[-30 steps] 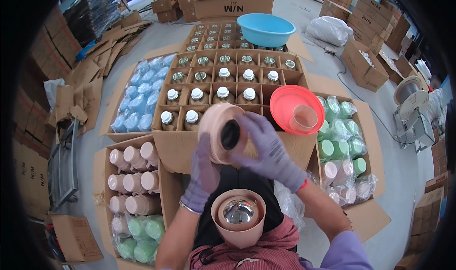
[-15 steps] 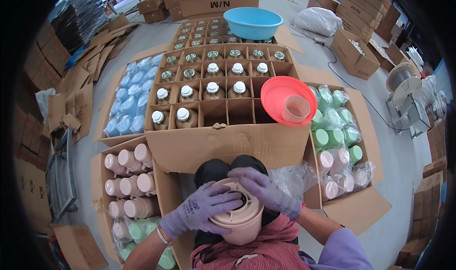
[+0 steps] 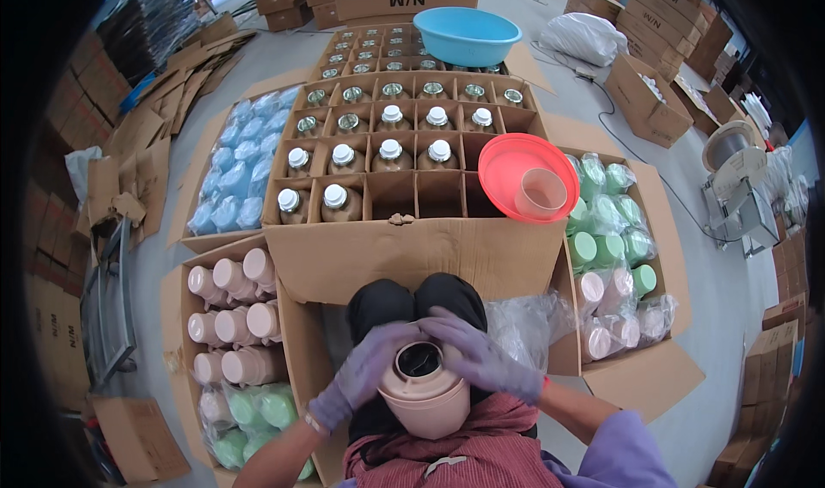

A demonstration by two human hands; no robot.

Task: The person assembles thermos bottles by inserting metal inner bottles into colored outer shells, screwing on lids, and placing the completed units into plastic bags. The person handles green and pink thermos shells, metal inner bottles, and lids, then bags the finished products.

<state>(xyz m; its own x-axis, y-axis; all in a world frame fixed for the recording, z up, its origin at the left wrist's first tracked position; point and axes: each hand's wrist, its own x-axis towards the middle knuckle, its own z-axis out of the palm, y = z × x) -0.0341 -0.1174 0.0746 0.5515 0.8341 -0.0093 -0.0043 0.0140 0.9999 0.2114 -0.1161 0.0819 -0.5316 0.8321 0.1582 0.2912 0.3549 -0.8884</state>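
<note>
In my lap stands a pale pink plastic flask shell [image 3: 427, 409], slightly tilted, with a wide round opening on top that is dark inside. My left hand [image 3: 368, 363], in a purple-grey glove, curves round the left of its rim. From the right and far side my right hand [image 3: 475, 350], gloved alike, rests round the same rim. Both hands' fingertips come close together at its far edge, and some are blurred. Beyond my knees, a divided carton [image 3: 412, 252] holds bottles, several with a white cap [image 3: 392, 149]. Similar pink shells [image 3: 232, 326] fill a carton at my left.
A red basin [image 3: 507, 170] with a clear pinkish cup [image 3: 541, 193] sits on the divided carton's right corner. Behind is a blue basin [image 3: 468, 45]. Blue wrapped pieces [image 3: 236, 179] lie left; green wrapped pieces [image 3: 610, 247] lie right. Crumpled plastic [image 3: 524, 325] lies beside my right knee.
My left hand has slid from across the shell's top to its far left side, uncovering the opening. My right hand has shifted slightly down and right. The view has shifted slightly.
</note>
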